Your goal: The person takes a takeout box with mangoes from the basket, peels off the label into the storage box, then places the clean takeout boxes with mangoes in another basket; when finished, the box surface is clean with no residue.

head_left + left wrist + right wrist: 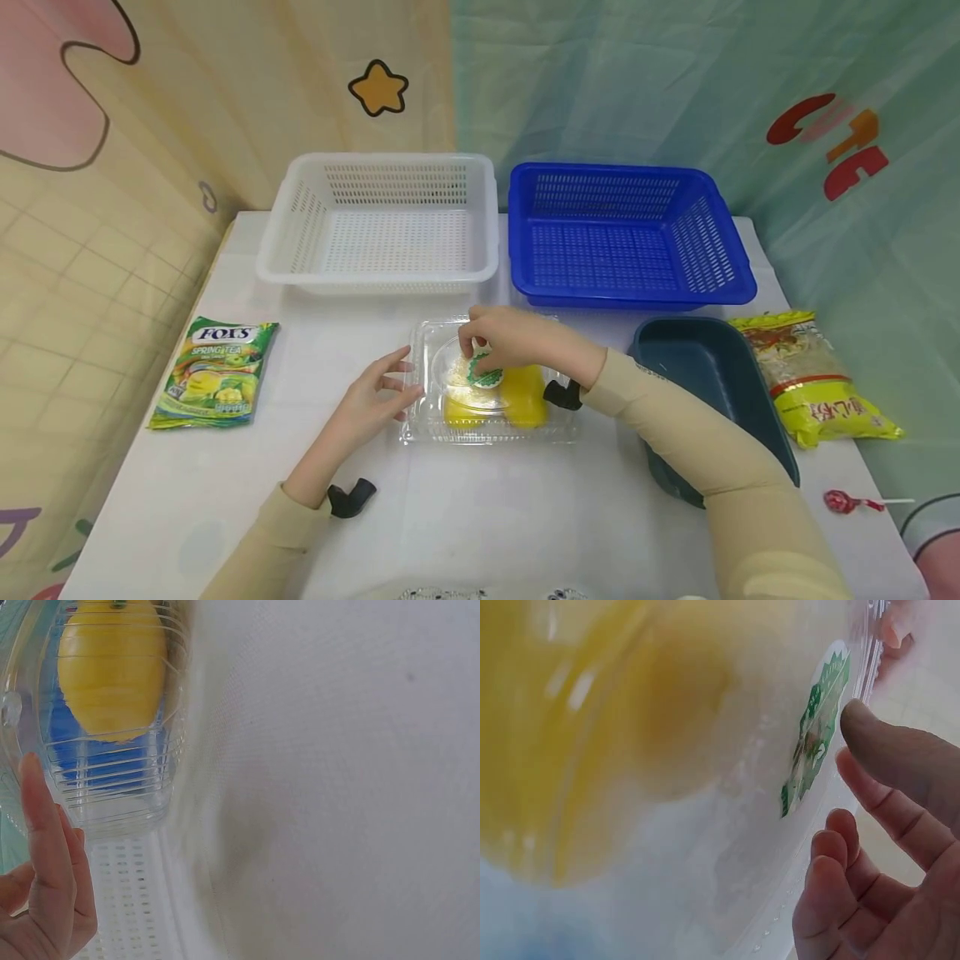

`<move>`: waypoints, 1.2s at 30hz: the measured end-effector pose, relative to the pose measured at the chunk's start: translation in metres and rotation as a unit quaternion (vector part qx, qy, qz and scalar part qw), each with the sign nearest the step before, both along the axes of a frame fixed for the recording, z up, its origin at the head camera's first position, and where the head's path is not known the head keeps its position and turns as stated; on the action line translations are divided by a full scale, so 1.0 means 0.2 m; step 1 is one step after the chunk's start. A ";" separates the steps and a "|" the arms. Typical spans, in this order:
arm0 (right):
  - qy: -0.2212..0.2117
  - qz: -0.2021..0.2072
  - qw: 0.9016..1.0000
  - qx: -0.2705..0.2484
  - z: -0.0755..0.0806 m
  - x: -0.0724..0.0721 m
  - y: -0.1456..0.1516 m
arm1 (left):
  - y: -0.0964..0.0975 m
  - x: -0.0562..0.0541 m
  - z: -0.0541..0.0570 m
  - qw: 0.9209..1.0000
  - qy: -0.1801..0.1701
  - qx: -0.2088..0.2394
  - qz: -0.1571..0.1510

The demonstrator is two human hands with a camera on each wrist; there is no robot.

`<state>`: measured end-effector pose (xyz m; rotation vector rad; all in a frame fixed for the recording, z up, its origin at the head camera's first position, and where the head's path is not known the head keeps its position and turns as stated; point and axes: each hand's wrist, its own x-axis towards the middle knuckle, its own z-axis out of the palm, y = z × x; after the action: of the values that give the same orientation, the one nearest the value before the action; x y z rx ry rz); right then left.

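Note:
A clear plastic clamshell box (435, 421) with a round green-and-white sticker (487, 372) on its lid lies in the middle of the table. Through the plastic show yellow rounded things (525, 398); one, a yellow fruit-like piece (112, 671), has a green spot at its top. My left hand (371, 396) is at the box's left edge, fingers extended. Over the lid is my right hand (510, 337), with bent fingers and thumb beside the sticker. In the right wrist view nothing shows between the right hand's thumb and fingers.
Behind the box stand a white basket (300, 279) and a blue basket (637, 297). A dark teal tub (757, 400) is partly under my right forearm. To the left lies a FOX'S candy bag (213, 373); at right, a yellow food packet (817, 379) and a red lollipop (843, 501).

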<state>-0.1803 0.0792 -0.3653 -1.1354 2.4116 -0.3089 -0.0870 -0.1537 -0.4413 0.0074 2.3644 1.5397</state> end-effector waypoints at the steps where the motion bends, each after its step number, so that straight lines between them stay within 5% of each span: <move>1: -0.001 -0.003 1.000 0.003 0.00 0.00 0.00 | 0.00 0.00 0.00 1.000 0.001 0.001 -0.002; 23: 0.008 0.020 0.999 0.039 -0.03 -0.01 -0.03 | 0.00 0.00 -0.02 1.000 -0.005 0.016 0.002; 36: -0.004 -0.065 0.997 0.032 0.02 -0.02 0.07 | 0.01 0.00 0.00 1.000 -0.001 0.014 0.003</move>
<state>-0.1839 0.0930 -0.3613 -0.9488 2.4754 -0.2743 -0.0864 -0.1524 -0.4422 0.0045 2.3432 1.5747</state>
